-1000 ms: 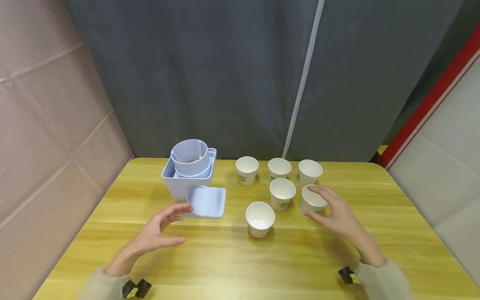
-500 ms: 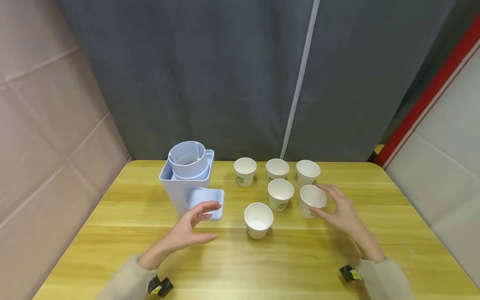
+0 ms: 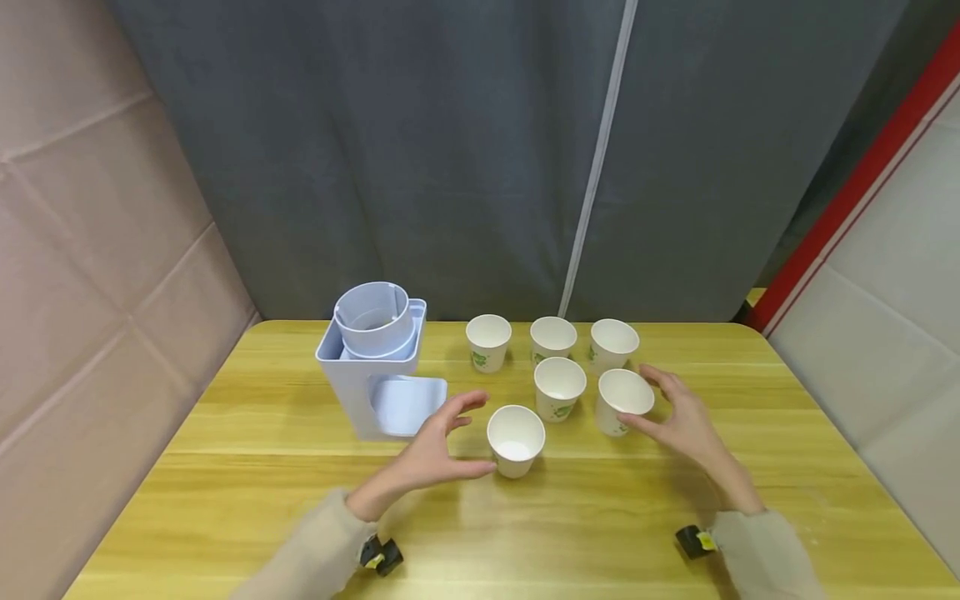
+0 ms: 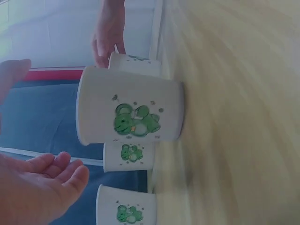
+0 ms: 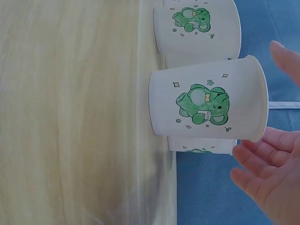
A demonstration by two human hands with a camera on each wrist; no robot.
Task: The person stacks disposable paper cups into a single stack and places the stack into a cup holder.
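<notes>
In the head view, my left hand [image 3: 435, 454] reaches in from the left with thumb and fingers spread wide, thumb tip right at the near-left side of the front paper cup [image 3: 516, 440]. That cup stands upright; the left wrist view shows a green bear print on its wall [image 4: 131, 105]. My right hand [image 3: 690, 425] is at the right-hand paper cup [image 3: 625, 398], its fingers at the rim and thumb overlapping the near side. In the right wrist view the thumb [image 5: 287, 61] is apart from this cup [image 5: 206, 101], the fingers [image 5: 267, 159] beside its rim.
One white paper cup [image 3: 559, 387] stands between the two hands' cups. Behind it three more cups make a back row, among them a left one [image 3: 489, 342]. A pale blue box-shaped device [image 3: 360, 392] with a round top and a tray [image 3: 408, 404] stands at left.
My left hand has moved right, from beside the pale blue device to the front cup. My right hand has shifted slightly, and its cup now shows more between thumb and fingers.
</notes>
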